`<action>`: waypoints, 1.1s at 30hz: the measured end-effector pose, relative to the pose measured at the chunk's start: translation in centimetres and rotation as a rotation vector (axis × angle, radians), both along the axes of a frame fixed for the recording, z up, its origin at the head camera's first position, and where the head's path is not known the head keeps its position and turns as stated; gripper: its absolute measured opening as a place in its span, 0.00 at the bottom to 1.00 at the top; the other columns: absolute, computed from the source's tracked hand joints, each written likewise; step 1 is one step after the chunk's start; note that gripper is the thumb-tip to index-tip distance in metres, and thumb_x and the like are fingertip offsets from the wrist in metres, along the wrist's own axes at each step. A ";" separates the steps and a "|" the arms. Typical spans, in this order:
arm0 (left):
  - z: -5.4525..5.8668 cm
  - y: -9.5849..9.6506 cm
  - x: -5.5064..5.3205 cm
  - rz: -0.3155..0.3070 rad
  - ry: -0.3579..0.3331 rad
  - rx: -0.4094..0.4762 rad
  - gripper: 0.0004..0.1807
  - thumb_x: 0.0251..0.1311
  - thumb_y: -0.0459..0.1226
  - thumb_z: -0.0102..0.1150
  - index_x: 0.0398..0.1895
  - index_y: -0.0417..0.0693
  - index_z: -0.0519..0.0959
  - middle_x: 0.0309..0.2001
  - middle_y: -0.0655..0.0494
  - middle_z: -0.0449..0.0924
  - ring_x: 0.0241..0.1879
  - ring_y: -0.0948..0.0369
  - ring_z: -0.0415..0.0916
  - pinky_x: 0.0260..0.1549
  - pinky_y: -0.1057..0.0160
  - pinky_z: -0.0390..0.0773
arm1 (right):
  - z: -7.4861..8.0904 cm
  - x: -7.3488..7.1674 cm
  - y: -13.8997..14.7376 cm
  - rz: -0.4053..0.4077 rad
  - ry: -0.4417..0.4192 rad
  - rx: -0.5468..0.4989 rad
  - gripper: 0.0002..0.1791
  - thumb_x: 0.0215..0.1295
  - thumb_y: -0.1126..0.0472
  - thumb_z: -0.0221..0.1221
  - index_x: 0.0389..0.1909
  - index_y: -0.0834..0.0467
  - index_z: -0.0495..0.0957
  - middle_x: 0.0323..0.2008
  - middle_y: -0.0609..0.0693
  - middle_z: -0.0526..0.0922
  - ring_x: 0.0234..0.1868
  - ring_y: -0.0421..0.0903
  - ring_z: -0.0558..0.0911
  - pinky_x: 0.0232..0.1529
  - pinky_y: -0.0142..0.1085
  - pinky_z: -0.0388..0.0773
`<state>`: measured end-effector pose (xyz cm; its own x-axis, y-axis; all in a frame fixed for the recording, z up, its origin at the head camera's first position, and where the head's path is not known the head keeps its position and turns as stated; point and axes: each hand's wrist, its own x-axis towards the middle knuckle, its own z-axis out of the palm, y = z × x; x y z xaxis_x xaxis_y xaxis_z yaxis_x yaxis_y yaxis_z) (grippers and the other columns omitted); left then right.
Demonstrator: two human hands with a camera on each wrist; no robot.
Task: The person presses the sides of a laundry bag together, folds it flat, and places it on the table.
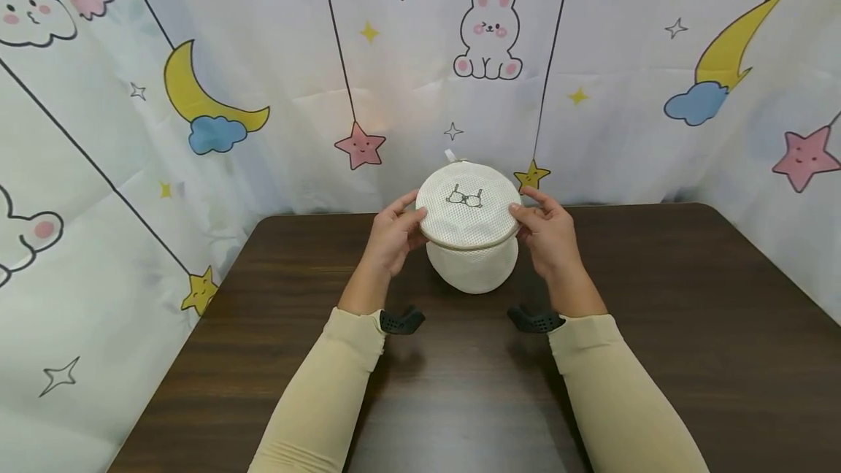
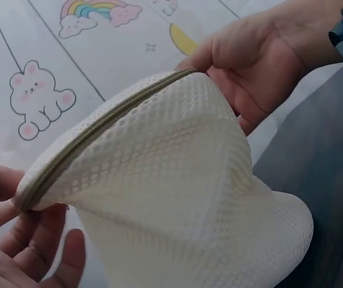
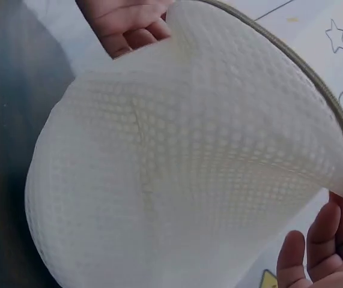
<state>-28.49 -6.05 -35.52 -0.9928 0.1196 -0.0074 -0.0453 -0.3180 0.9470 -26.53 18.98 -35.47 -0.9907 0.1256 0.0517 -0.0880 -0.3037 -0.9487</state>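
Bag was near the table's far edge. Left hand and right hand pinched opposite sides of its rim.

Nook: dark table, cartoon-printed curtain

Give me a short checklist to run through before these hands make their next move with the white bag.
1. Left hand on the bag: ok, it holds one side of the top edge.
2. Right hand on the bag: ok, it holds the opposite side.
3. Glasses drawing in sight: ok, it shows on the bag's top in the head view.
4. Zipper closed all round: cannot tell, its full length is not clearly visible.
5. Bag lifted off the table: cannot tell.
6. Bag's contents: cannot tell.
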 end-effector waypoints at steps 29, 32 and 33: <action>-4.2 1.2 -0.7 -0.003 0.220 -0.760 0.27 0.64 0.39 0.60 0.67 0.49 0.73 0.40 0.50 0.77 0.39 0.58 0.73 0.37 0.64 0.73 | -3.0 -0.6 1.4 0.130 -0.149 0.918 0.27 0.71 0.52 0.53 0.68 0.54 0.71 0.59 0.62 0.73 0.51 0.55 0.72 0.49 0.46 0.73; -4.5 1.2 -0.5 -0.040 0.205 -0.865 0.28 0.62 0.39 0.57 0.68 0.51 0.72 0.40 0.50 0.75 0.37 0.56 0.71 0.34 0.62 0.71 | -3.4 -0.7 1.5 0.146 -0.163 0.967 0.27 0.69 0.53 0.53 0.68 0.56 0.72 0.53 0.63 0.74 0.45 0.54 0.72 0.42 0.42 0.71; -4.5 1.2 -0.5 -0.051 0.208 -0.896 0.29 0.61 0.40 0.56 0.68 0.53 0.71 0.43 0.49 0.75 0.39 0.55 0.71 0.36 0.60 0.71 | -3.5 -0.8 1.5 0.151 -0.169 0.975 0.27 0.68 0.54 0.54 0.67 0.55 0.72 0.53 0.62 0.75 0.44 0.54 0.72 0.41 0.41 0.71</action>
<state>-28.95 -4.88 -40.00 -0.9782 0.1988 0.0599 0.1597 0.5360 0.8290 -27.29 20.53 -39.00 -0.9967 -0.0242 -0.0778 0.0464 0.6168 -0.7857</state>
